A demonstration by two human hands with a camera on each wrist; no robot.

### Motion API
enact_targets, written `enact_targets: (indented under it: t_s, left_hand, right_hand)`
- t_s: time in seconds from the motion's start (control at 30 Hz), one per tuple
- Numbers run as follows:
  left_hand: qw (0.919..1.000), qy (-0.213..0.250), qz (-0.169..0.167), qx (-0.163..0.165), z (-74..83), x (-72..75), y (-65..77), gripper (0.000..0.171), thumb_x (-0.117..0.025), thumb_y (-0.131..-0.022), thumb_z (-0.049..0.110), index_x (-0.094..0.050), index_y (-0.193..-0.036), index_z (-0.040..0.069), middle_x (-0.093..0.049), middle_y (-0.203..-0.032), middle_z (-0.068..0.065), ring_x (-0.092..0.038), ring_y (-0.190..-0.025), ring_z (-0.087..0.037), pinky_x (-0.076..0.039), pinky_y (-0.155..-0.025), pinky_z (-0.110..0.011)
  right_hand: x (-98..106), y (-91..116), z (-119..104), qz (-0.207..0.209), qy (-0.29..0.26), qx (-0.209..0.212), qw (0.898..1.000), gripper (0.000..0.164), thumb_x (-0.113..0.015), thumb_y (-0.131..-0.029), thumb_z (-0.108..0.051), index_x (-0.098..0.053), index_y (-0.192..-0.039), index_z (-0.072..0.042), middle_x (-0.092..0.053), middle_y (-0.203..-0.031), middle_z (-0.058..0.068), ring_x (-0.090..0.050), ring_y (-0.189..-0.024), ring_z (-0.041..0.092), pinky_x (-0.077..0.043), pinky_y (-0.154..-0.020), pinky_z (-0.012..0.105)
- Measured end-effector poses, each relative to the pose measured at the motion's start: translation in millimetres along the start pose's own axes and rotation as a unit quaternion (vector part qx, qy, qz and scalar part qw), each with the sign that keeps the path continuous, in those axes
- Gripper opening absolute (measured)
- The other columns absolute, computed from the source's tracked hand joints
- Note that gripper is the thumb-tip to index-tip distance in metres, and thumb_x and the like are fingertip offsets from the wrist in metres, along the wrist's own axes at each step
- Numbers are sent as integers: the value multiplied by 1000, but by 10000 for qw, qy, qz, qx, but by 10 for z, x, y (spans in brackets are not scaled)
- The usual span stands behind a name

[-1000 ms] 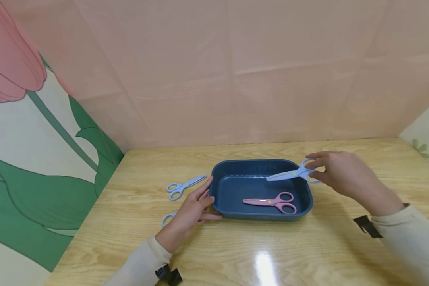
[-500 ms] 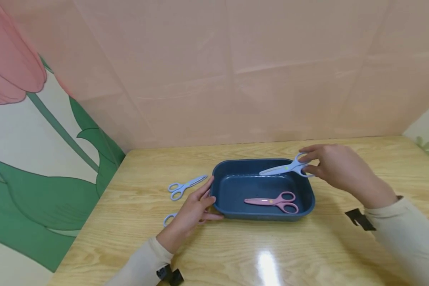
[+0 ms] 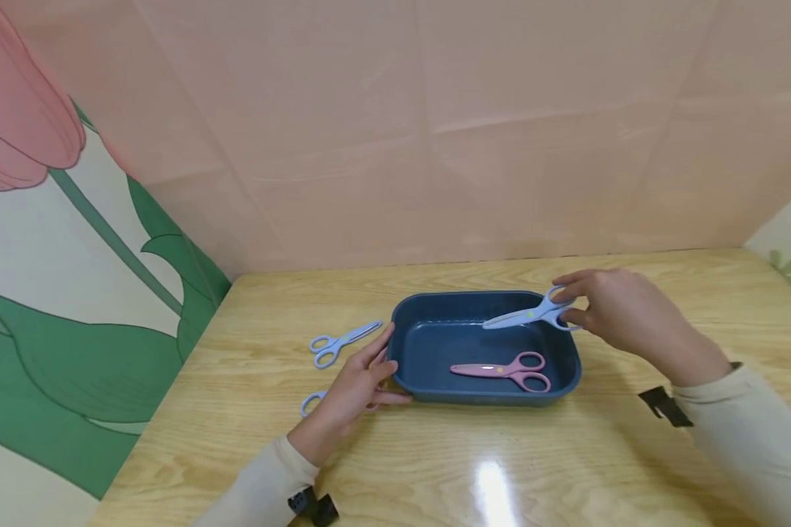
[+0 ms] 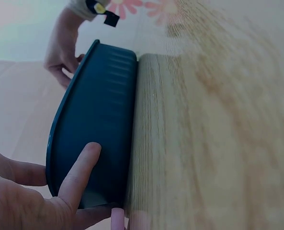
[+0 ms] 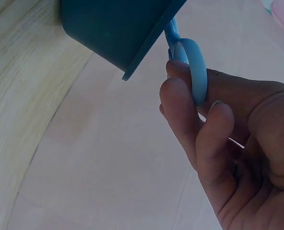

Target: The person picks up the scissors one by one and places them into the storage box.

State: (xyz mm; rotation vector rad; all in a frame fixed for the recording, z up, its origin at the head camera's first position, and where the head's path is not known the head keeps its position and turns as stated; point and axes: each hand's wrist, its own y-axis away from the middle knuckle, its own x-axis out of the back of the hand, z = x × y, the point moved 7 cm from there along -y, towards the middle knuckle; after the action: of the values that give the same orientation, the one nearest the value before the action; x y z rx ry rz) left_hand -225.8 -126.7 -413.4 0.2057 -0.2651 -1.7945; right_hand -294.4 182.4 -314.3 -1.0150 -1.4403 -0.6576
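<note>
Right of centre, blue scissors [image 3: 531, 314] are seemingly being placed, pinched by the right hand [image 3: 625, 307], the tray [image 3: 428, 348] gripped by the left hand [image 3: 354, 382], lowering and release being called for.

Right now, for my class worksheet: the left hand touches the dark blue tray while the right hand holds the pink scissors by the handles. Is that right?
Not quite: the right hand holds light blue scissors by the handles, as the head view shows. The left hand does touch the dark blue tray.
</note>
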Motion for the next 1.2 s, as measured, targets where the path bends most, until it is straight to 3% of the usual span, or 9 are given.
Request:
enact_targets:
  t_s: [0.73,1.2]
  left_hand:
    - [10000,-16,20,52,-18,20,-12,63,-47,-104,14,-24,-157,40,-19,-167,-6,-75,-92,-33,-19,-44,-23]
    - [10000,4,38,23,0,13,-2,63,-47,-104,13,-24,-157,38,-19,-167,-8,-75,-93,-34,-17,-43,-23]
  right_hand:
    - [-84,-61,-86,-76,-106,42,9999,20,-83,-79,-16,-80,-99,-10,-69,-124,17,-70,-101,39,-55,-86,56]
    - [-153,-46,-150,-240,-12,195,9995,18,-82,-79,-11,-80,-97,-8,-69,-123,20,-71,-92,36,-57,-83,54]
